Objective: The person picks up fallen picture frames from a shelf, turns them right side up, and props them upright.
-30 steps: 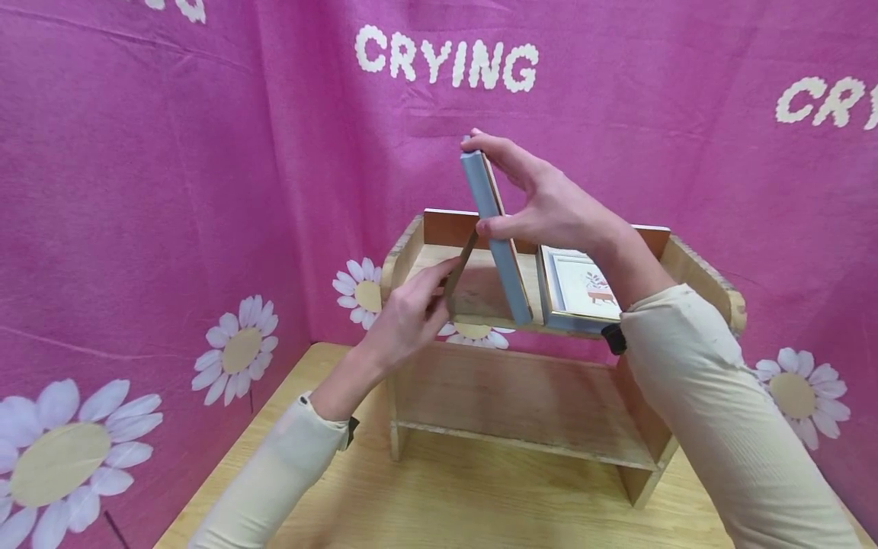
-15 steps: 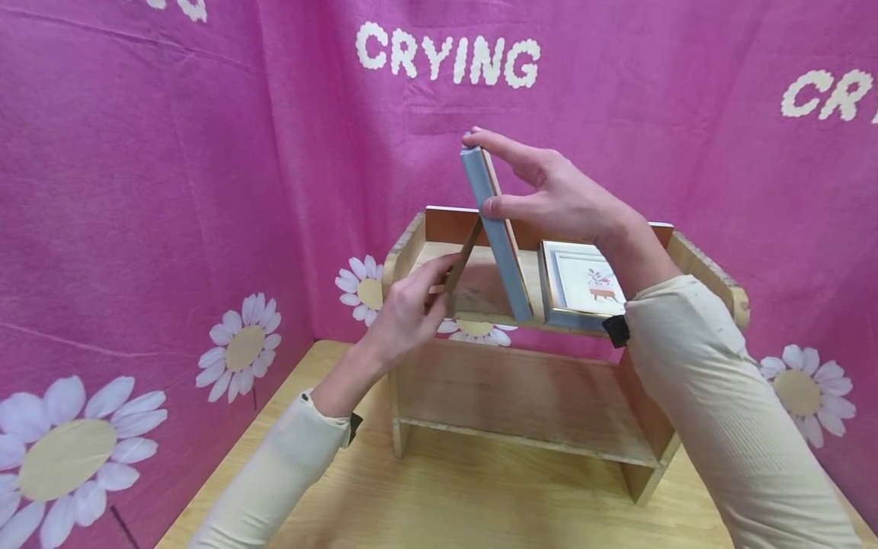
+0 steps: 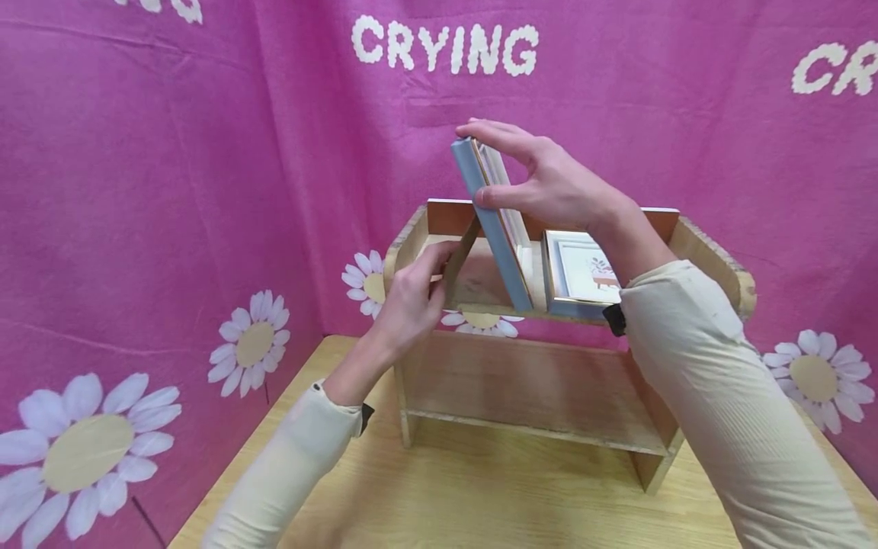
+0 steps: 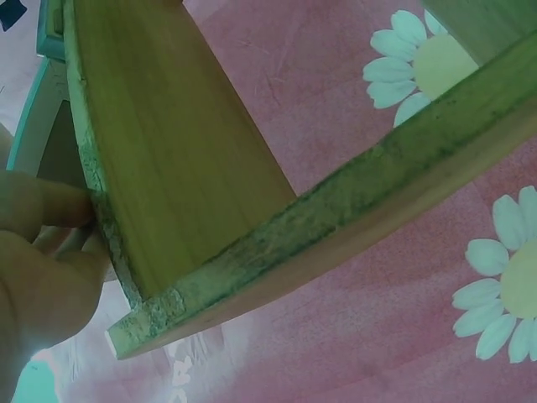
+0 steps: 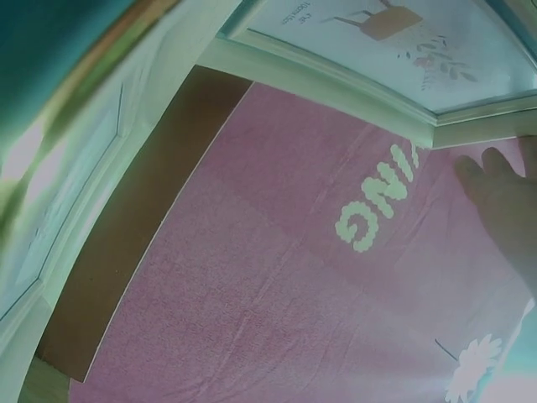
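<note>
Blue frame (image 3: pixel 495 236) tilts within my right grip (image 3: pixel 559 179), left grip (image 3: pixel 410 301) pinching its stand (image 3: pixel 463 253).
Right-wrist view alone clearly shows its print (image 5: pixel 393 23).

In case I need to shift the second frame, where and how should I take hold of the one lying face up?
Probably the near edge of the face-up frame, coming from the front, thumb on its top rim. Its thick blue side is exposed along the front of the upper shelf, while the standing frame crowds its left and the right hand reaches across its right.
</note>
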The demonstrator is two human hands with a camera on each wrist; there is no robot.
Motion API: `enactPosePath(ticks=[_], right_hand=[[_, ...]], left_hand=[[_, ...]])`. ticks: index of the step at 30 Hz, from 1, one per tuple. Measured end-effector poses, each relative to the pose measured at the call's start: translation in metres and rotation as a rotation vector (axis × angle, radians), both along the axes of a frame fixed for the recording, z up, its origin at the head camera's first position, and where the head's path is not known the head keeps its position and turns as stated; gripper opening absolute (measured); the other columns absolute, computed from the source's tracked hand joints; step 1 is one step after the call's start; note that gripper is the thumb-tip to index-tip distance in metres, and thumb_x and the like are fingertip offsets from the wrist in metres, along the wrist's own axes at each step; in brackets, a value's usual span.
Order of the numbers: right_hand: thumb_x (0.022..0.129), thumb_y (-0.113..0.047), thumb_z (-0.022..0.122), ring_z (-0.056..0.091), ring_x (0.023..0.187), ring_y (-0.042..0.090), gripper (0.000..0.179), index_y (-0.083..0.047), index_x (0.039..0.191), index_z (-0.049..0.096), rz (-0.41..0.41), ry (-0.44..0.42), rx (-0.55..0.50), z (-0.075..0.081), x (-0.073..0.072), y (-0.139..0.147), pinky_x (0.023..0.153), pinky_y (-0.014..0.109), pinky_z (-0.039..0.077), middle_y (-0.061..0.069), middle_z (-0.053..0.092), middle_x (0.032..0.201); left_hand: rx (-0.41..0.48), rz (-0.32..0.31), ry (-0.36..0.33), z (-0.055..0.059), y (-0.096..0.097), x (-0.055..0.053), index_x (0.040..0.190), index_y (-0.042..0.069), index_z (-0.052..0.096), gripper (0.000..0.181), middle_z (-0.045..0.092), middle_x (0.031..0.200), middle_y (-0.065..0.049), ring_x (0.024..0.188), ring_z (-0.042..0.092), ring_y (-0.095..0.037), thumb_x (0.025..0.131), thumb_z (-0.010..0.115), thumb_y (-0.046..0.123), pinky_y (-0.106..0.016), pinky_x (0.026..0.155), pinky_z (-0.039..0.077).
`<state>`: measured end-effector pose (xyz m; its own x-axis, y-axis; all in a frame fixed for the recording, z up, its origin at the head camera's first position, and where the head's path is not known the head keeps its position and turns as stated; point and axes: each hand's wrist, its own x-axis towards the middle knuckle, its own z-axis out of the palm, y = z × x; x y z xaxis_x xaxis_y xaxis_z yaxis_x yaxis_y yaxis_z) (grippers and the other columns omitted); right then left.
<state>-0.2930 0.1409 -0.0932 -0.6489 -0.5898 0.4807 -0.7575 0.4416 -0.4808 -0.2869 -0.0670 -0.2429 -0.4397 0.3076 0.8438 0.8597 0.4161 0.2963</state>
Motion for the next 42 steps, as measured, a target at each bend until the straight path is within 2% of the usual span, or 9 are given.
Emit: enactPosePath(ticks=[8,13,20,27,34,42], right_hand=[[0.089,-0.022,0.072,0.028,0.144,0.015,0.07,-0.037,0.151,0.042,-0.009,0.037,0.007,0.002,-0.003,-0.005,0.113,0.049,0.031,-0.011,0.028,0.16],[0.09,-0.022,0.071,0.032,0.141,0.02,0.07,-0.034,0.151,0.041,-0.007,0.039,0.003,0.002,-0.005,-0.007,0.11,0.054,0.034,-0.009,0.028,0.16],[0.089,-0.022,0.071,0.036,0.135,0.023,0.069,-0.035,0.15,0.043,-0.014,0.045,-0.006,0.001,-0.007,-0.009,0.109,0.053,0.036,-0.008,0.03,0.158],[0.088,-0.024,0.073,0.035,0.135,0.022,0.069,-0.036,0.149,0.044,-0.039,0.055,-0.012,0.0,-0.009,-0.011,0.108,0.051,0.036,-0.007,0.03,0.157],[0.087,-0.023,0.076,0.034,0.135,0.025,0.069,-0.032,0.149,0.046,-0.047,0.091,-0.018,-0.001,-0.011,-0.014,0.108,0.053,0.035,0.0,0.032,0.156],[0.085,-0.022,0.078,0.036,0.132,0.024,0.069,-0.028,0.147,0.049,-0.042,0.079,-0.061,-0.004,-0.013,-0.02,0.106,0.053,0.037,0.001,0.035,0.153]], left_hand=[[0.032,0.058,-0.027,0.003,0.003,-0.003,0.122,-0.005,0.055,0.036,0.067,0.108,-0.019,0.095,0.07,-0.028,0.088,0.059,-0.014,-0.034,0.081,0.061],[0.045,0.089,-0.039,0.004,0.004,-0.005,0.122,-0.004,0.055,0.036,0.068,0.104,-0.018,0.093,0.07,-0.028,0.088,0.057,-0.015,-0.035,0.084,0.06],[0.061,0.114,-0.066,0.004,0.006,-0.008,0.122,-0.002,0.054,0.038,0.069,0.103,-0.02,0.095,0.07,-0.03,0.087,0.054,-0.018,-0.037,0.084,0.06],[0.074,0.141,-0.07,0.004,0.007,-0.01,0.122,-0.001,0.055,0.04,0.069,0.096,-0.019,0.086,0.068,-0.027,0.086,0.051,-0.019,-0.035,0.078,0.059],[0.078,0.187,-0.099,0.005,0.009,-0.012,0.12,0.001,0.053,0.04,0.069,0.099,-0.019,0.087,0.067,-0.028,0.086,0.051,-0.019,-0.037,0.08,0.06],[0.102,0.214,-0.082,0.003,0.01,-0.013,0.118,0.002,0.052,0.035,0.068,0.095,-0.019,0.085,0.066,-0.028,0.087,0.053,-0.016,-0.039,0.079,0.059]])
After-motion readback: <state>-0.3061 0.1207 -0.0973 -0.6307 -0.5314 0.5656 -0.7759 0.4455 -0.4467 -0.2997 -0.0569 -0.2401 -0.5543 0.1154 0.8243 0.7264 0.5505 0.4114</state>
